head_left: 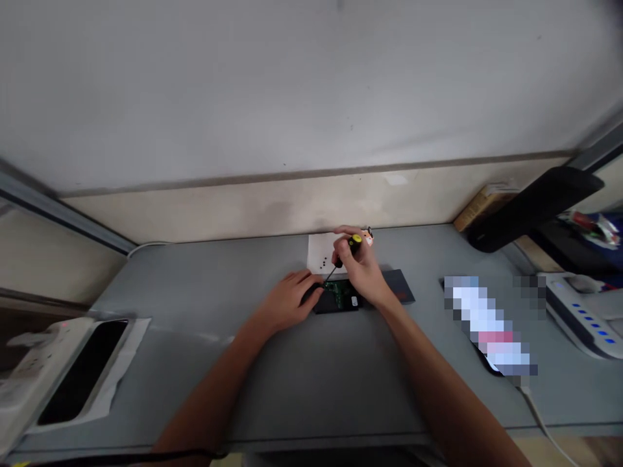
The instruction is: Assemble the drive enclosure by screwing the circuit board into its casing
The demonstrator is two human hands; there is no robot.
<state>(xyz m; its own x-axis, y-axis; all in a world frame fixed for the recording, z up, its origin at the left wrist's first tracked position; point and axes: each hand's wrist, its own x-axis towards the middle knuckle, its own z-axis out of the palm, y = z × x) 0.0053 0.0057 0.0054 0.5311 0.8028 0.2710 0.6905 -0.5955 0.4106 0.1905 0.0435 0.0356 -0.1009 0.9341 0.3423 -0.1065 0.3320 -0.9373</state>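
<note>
In the middle of the desk lies a small black device [335, 305] with a green circuit board [335, 290] exposed. My left hand [289, 298] grips its left end, thumb along the near side and fingers over the far side. A screwdriver [354, 244] with a black and yellow handle is held in my right hand [360, 266]. Its shaft slants down to the left, and the tip meets the board's upper left area. Beyond the device is a white sheet of paper [316, 250] with several tiny dark screws [324, 261] on it. A dark flat panel [400, 285] lies partly behind my right wrist.
A lit phone [487, 331] with a cable lies to the right, near a white power strip [584, 318]. A black cylinder [535, 207] leans by a box [487, 204] at the back right. Another phone [82, 373] lies at the left beside a second power strip [39, 370].
</note>
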